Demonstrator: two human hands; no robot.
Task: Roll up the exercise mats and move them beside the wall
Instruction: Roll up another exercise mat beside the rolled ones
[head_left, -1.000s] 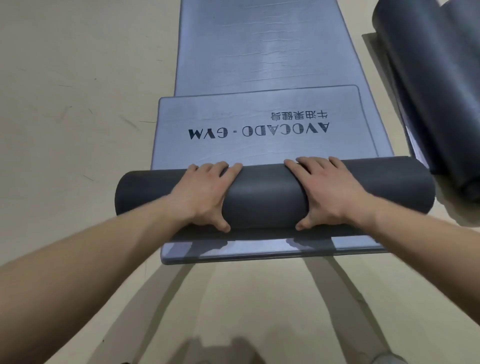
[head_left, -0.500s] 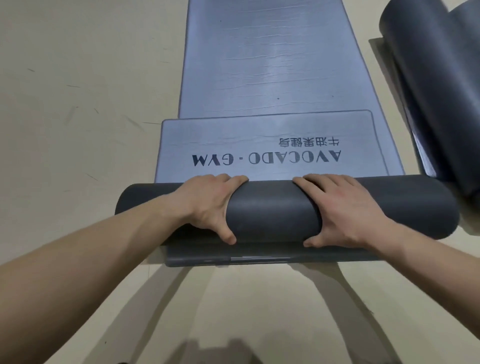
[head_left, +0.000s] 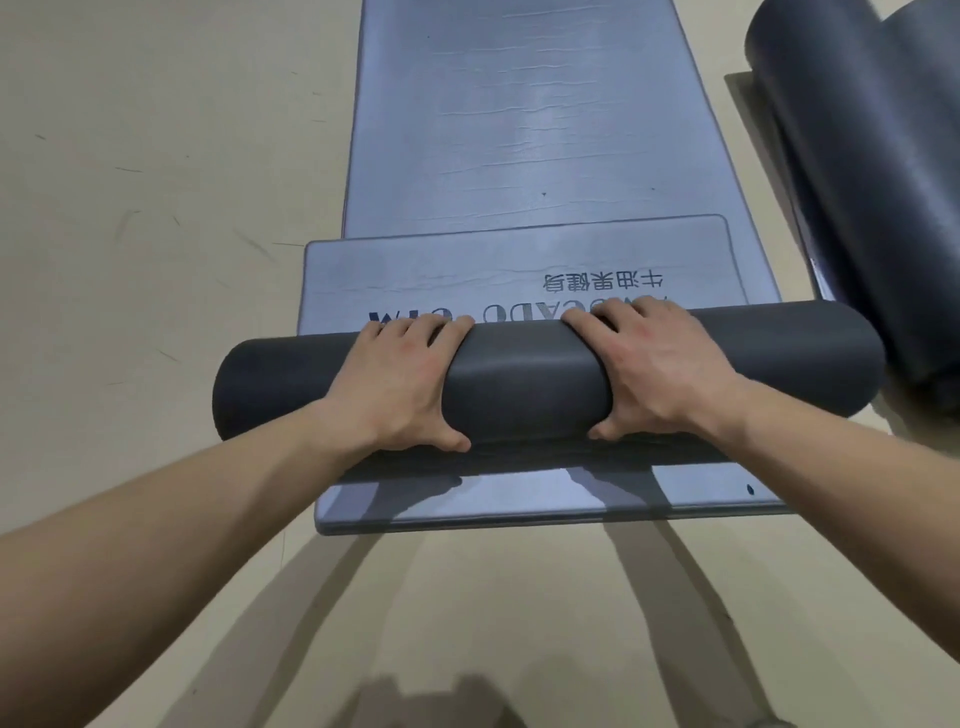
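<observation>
Roll: a dark grey roll (head_left: 524, 384) of mat is laid crosswise in the middle of the view; every place below is given from it.
Left hand: the left hand (head_left: 400, 384) is set on the roll's left half. Its fingers are curved over the top to the far side and the thumb is hooked against the near side, so the roll is gripped.
Right hand: the right hand (head_left: 660, 374) is set on the roll's right half in mirror fashion — fingers wrapped over the crest, thumb tucked against the near face.
Between the hands: a bare stretch of the roll is left showing, and the hands are kept apart.
Printed mat: a grey-blue printed mat (head_left: 441, 270) is spread flat just beyond the roll and is touched by it.
Lettering: black lettering (head_left: 602, 283) is printed just beyond the roll, upside down to the camera. Its lower line is partly covered by the roll and the fingers.
Near strip: a flat grey-blue strip (head_left: 519, 499) is seen under the roll on its near side. Whether it belongs to the printed mat cannot be told.
Long mat: a long mat (head_left: 519, 104) is laid further beyond the roll, beneath the printed mat, and is cut off by the top of the view.
Second roll: a second roll (head_left: 857, 182), also dark, is lying near the roll's right end — contact between them cannot be told.
Floor: a beige floor (head_left: 156, 156) is seen left of the roll and nearer than it.
</observation>
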